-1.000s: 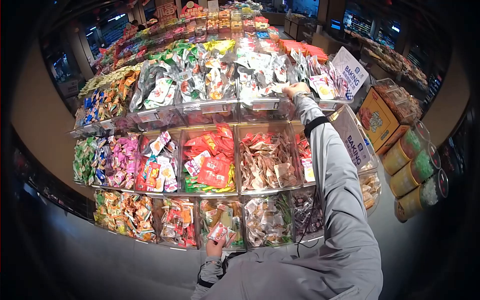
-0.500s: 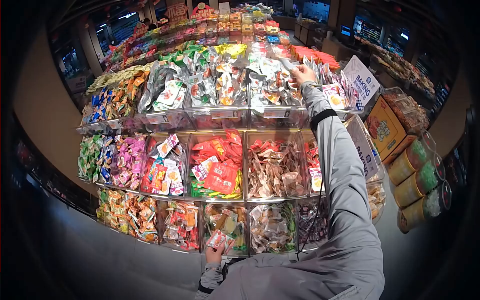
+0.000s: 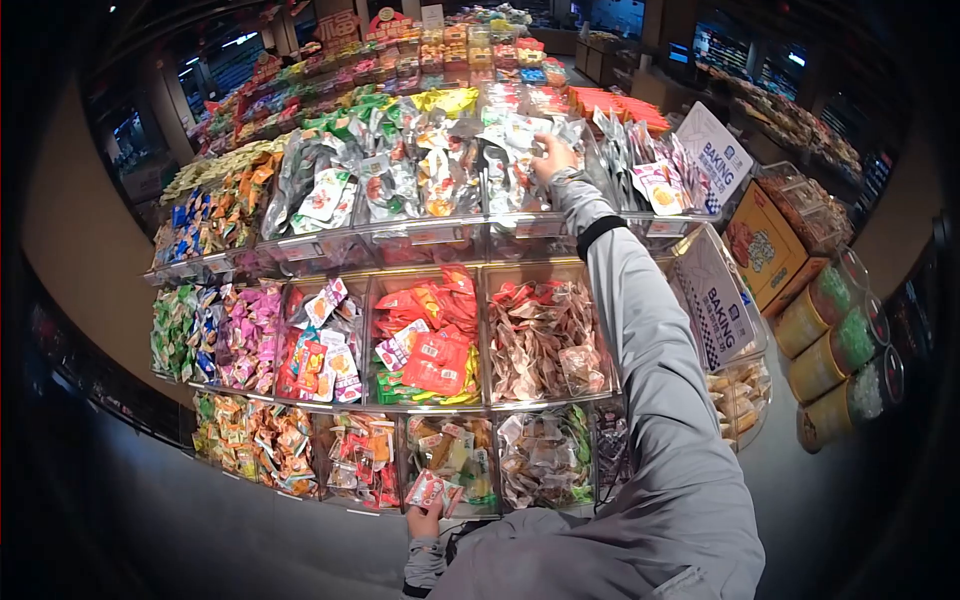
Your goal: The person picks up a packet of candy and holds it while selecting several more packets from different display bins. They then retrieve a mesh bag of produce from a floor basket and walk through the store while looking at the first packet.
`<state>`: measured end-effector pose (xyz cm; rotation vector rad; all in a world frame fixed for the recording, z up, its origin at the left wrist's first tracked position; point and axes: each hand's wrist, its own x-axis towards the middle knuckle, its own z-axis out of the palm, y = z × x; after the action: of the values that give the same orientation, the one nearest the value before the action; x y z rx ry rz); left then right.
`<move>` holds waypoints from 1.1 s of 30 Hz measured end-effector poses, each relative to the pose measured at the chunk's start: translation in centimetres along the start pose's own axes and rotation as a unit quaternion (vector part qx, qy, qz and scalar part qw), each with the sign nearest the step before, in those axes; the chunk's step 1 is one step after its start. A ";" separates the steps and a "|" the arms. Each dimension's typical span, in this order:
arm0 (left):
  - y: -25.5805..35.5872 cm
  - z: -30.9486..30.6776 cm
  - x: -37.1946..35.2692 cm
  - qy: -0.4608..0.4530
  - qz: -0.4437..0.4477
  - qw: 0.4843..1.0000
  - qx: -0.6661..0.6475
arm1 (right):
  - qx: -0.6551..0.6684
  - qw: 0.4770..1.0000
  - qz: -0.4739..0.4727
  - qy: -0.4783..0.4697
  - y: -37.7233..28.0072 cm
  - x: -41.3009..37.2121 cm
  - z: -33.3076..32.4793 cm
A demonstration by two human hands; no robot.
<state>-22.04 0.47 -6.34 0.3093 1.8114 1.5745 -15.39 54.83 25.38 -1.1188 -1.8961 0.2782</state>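
Observation:
My left hand [image 3: 424, 519] is low in the view, its fingers closed on a red and white packet [image 3: 433, 491] in front of the bottom row of bins. The right arm stretches up to the top row, where my right hand [image 3: 555, 156] is over a bin of silver and white packets [image 3: 510, 165]. Its fingers are bent around or against a pale packet, but where the fingertips meet it is too small to tell. Below lie a bin of red packets [image 3: 440, 345] and a bin of brown packets [image 3: 543, 345].
Clear bins of wrapped snacks rise in tiers. At the right are white BAKING signs [image 3: 712, 160], a yellow carton [image 3: 765, 240] and several round tubs [image 3: 835, 360]. Bins of blue and orange packets [image 3: 210, 212] stand at the left. More displays fill the back.
My right hand has moved left along the top row, from near the orange-red packs to the silver packets. My left hand still holds its packet, and the view has shifted slightly.

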 end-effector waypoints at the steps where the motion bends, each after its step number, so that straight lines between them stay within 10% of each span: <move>1: -0.3 0.0 0.2 0.004 0.017 1.000 0.005 | -0.022 0.999 -0.011 0.023 0.4 -0.4 0.1; 4: 0.7 0.6 -0.2 0.002 0.029 0.999 0.027 | -0.062 0.997 -0.016 0.049 1.6 -1.6 0.2; 11: 0.6 1.5 0.6 -0.031 0.031 0.999 0.010 | -0.132 0.956 -0.064 -0.255 0.9 -3.8 0.1; 16: -0.1 1.4 0.9 -0.032 0.035 0.999 0.021 | -0.087 0.968 -0.125 -0.201 2.4 -3.7 -0.7; 22: 0.6 1.7 0.4 -0.040 0.036 0.998 0.021 | -0.164 0.970 0.094 0.154 7.4 -2.1 -9.0; 27: 1.3 2.5 -0.5 -0.027 0.039 0.999 0.012 | -0.274 0.917 0.289 0.041 12.8 -3.4 -13.8; 33: 1.9 3.9 -1.5 -0.021 0.041 0.998 0.033 | -0.206 0.958 0.199 0.026 13.8 -3.7 -13.5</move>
<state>-18.98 2.99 -4.07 0.4486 1.8419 1.5535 4.10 56.60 23.13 -1.7760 -1.7110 0.0683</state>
